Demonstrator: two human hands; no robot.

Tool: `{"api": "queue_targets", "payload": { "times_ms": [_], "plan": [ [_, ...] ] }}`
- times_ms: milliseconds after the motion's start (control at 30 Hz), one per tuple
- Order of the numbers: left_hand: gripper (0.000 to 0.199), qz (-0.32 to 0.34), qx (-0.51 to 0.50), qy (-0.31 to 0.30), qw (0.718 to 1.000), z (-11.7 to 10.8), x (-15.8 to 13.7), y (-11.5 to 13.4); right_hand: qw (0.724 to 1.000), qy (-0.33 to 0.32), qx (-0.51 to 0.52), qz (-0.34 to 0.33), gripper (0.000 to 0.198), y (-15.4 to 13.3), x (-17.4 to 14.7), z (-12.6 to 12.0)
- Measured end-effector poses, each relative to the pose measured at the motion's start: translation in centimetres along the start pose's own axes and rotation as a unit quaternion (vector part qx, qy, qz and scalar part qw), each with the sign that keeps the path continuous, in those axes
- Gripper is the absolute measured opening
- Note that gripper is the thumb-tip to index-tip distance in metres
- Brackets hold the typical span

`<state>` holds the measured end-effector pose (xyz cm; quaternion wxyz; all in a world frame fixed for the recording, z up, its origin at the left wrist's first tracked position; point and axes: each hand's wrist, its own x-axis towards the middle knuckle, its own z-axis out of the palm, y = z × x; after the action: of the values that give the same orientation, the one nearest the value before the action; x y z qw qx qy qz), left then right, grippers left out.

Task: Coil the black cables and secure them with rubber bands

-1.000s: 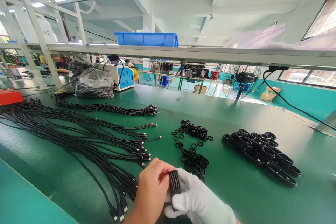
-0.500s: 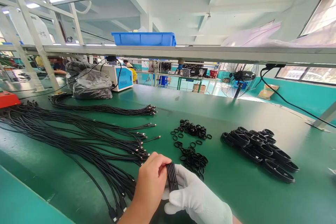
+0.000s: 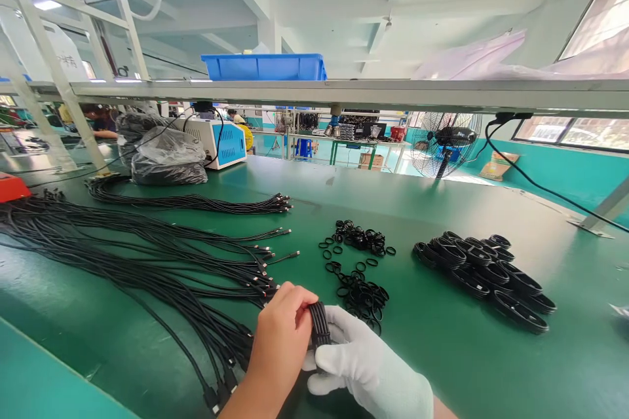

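Note:
A coiled black cable (image 3: 320,323) is held between both hands near the front of the green table. My bare left hand (image 3: 282,330) is closed on the coil's left side. On the other side, my right hand (image 3: 351,357), in a white glove, grips the coil between thumb and fingers. Just beyond the hands lie small black rings (image 3: 364,301) in a loose heap, with a second heap of rings (image 3: 361,237) behind it. To the left, many long straight black cables (image 3: 171,262) stretch across the table, their plugs toward my hands. The coil's lower part is hidden.
A pile of coiled cables (image 3: 484,275) lies to the right. Farther back are a bundle of cables (image 3: 196,201), a plastic bag (image 3: 170,157) and a blue-and-white machine (image 3: 228,141). Overhead runs a shelf (image 3: 373,93) bearing a blue tray (image 3: 265,67). A fan (image 3: 447,141) stands beyond the table.
The right thumb has shifted slightly up along the coil. Both hands keep their hold, and the view has moved a little.

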<state>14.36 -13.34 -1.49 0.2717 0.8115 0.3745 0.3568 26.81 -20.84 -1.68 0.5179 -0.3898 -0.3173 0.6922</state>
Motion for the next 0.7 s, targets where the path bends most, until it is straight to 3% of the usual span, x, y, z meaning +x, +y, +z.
{"api": "queue_targets", "payload": {
  "times_ms": [100,300,367,467,567,700],
  "plan": [
    [0.027,-0.040,-0.044,-0.055,0.997,-0.8,0.3,0.5,0.999,-0.009,0.051,-0.011,0.047,0.0,0.0,-0.2],
    [0.022,-0.086,-0.118,-0.062,0.987,-3.0,0.9,1.0,0.981,-0.099,0.163,-0.021,0.037,-0.3,-0.3,-0.6],
    [0.027,-0.111,-0.187,-0.123,0.968,-3.5,1.1,0.8,0.972,-0.134,0.191,-0.007,0.040,-0.4,-0.4,-0.6],
    [0.034,-0.110,-0.316,-0.242,0.911,-3.7,1.2,0.0,0.966,-0.172,0.193,0.032,0.047,-0.2,-0.4,-0.7],
    [0.037,-0.097,-0.377,-0.247,0.887,-3.1,1.4,-1.0,0.980,-0.125,0.144,0.050,0.051,0.1,-0.2,-0.6],
    [0.034,-0.106,-0.336,-0.201,0.914,-2.3,1.4,-1.7,0.999,0.029,-0.013,-0.021,0.056,-0.2,-0.1,0.6]
  ]
}}
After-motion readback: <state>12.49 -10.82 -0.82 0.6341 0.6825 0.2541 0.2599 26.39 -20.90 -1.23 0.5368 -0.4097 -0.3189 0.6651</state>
